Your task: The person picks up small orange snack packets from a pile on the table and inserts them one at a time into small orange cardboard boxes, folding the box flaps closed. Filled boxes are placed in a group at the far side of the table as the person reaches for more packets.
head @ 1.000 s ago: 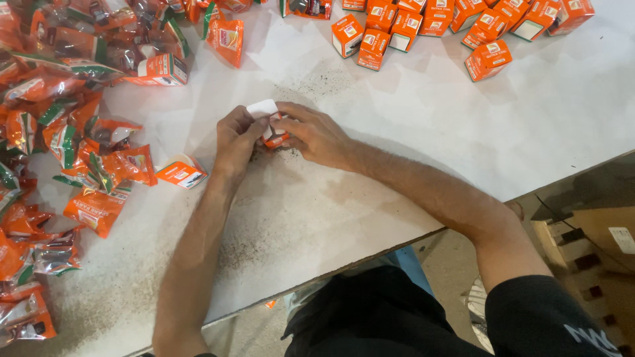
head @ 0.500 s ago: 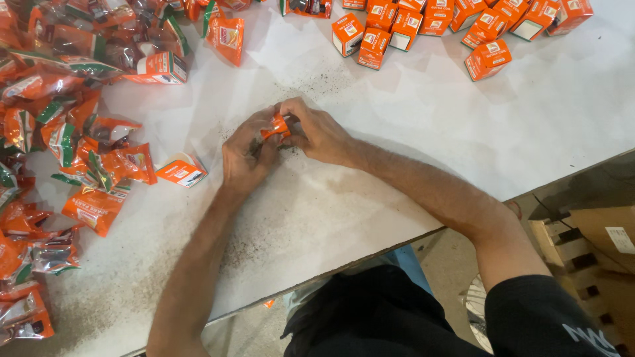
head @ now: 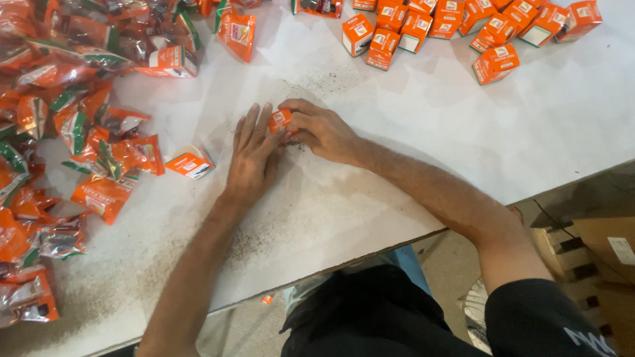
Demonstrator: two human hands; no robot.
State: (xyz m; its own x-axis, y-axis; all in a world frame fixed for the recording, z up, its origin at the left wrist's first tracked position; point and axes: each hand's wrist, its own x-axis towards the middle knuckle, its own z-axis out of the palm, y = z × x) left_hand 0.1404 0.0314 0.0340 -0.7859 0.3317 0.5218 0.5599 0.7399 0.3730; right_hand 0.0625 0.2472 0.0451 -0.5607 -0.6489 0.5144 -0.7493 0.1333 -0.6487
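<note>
1. The small orange carton (head: 280,120) sat on the white table (head: 410,152), pinched in the right hand (head: 322,130).
2. The left hand (head: 253,157) lay flat, fingers spread, bracing its side.
3. Squaring it well probably called for even pressure, as thin card creases.
4. Crinkly foil sachets (head: 79,125) lay left; finished boxes (head: 456,26) beyond.

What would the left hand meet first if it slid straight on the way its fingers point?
The left hand points up the table. Past the small box beside its fingertips, the way looks free until the orange packet near the far edge, probably.
</note>
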